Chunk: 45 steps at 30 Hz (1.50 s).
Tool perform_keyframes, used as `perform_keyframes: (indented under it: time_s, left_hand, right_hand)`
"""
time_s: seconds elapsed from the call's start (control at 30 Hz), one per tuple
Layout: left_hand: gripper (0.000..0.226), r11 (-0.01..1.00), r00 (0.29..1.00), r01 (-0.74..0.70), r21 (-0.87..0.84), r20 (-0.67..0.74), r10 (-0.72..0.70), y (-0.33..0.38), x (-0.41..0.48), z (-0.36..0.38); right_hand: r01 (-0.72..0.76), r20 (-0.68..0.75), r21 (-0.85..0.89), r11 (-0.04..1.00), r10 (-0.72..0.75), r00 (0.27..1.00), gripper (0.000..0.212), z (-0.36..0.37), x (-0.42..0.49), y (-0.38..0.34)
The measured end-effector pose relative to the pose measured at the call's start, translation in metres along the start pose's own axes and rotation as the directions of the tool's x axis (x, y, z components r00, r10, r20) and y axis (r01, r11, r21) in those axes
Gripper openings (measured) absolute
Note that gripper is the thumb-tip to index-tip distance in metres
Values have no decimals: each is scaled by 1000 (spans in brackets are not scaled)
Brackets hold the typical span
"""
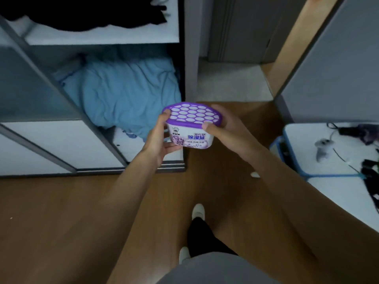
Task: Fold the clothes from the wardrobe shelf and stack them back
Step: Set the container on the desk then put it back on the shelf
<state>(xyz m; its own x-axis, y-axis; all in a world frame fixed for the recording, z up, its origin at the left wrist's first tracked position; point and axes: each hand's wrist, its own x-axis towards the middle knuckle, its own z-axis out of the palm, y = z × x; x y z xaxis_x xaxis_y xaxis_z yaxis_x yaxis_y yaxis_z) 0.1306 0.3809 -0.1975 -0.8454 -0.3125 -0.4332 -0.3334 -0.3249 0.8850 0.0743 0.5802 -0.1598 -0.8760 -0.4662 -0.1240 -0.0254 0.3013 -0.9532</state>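
Observation:
I hold a white dehumidifier box [191, 128] with a purple perforated lid in both hands, in front of the open wardrobe. My left hand [162, 138] grips its left side and underside. My right hand [221, 128] grips its right side, thumb on the lid's rim. Behind the box, a crumpled light blue cloth [123, 93] fills the lower wardrobe shelf. Dark clothes [86, 15] lie in a heap on the white upper shelf [102, 36].
The wardrobe's grey sliding door frame [61, 93] crosses the left. A white table with a blue rim [332, 175] at the right carries cables and small devices. Wooden floor [61, 222] lies below, with my feet in white shoes [198, 212].

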Motion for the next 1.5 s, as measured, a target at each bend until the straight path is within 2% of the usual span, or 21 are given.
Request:
perform_keyframes:
  time_s: [0.13, 0.23, 0.33, 0.43, 0.53, 0.63, 0.7, 0.87, 1.0, 1.1, 1.17, 1.23, 1.43, 1.5]
  left_hand:
    - [64, 999, 994, -50, 3, -100, 50, 47, 36, -31]
    - [54, 995, 982, -96, 39, -158, 101, 88, 60, -52]
    - [51, 988, 963, -131, 79, -227, 146, 126, 80, -71]
    - [52, 980, 940, -175, 89, -280, 194, 160, 98, -84]
    - [63, 974, 927, -209, 82, -300, 225, 192, 115, -96]
    - [68, 969, 919, -235, 69, -310, 245, 224, 138, -112]
    - [64, 961, 914, -267, 77, -294, 278, 246, 154, -120]
    - [59, 929, 923, -326, 176, -153, 353, 309, 212, -131]
    - [57, 913, 931, -361, 191, 14, 365, 363, 268, -130]
    - [57, 907, 918, -392, 155, 134, 374, 404, 311, -123]
    - [56, 917, 915, -378, 130, 202, 349, 432, 338, -115]
    - [52, 924, 912, -356, 136, 264, 313, 456, 364, -104]
    - [54, 920, 858, -348, 180, 457, 235, 507, 438, -62]
    - [56, 918, 832, -347, 191, 515, 207, 520, 464, -50]
  right_hand:
    - [110, 127, -73, 991, -100, 987, 50, 16, 71, -35]
    - [176, 199, -113, 978, -152, 968, 45, 24, 128, -60]
    - [263, 263, -168, 950, -214, 941, 50, 36, 175, -91]
    - [370, 273, -246, 896, -302, 913, 54, 49, 214, -126]
    - [440, 288, -373, 817, -348, 892, 55, 62, 247, -161]
    - [470, 314, -486, 737, -355, 881, 52, 73, 281, -192]
    - [475, 300, -551, 686, -369, 880, 54, 78, 300, -213]
    - [434, 213, -679, 592, -407, 888, 64, 85, 351, -253]
    - [358, 125, -732, 579, -403, 907, 75, 83, 399, -282]
    - [262, 26, -747, 611, -367, 930, 77, 76, 435, -306]
    - [182, -49, -751, 635, -328, 943, 75, 71, 459, -319]
    - [103, -122, -786, 610, -316, 941, 73, 64, 479, -330]
    - [-113, -327, -819, 562, -296, 898, 68, 33, 540, -352]
    - [-161, -380, -802, 576, -283, 881, 71, 21, 559, -354]
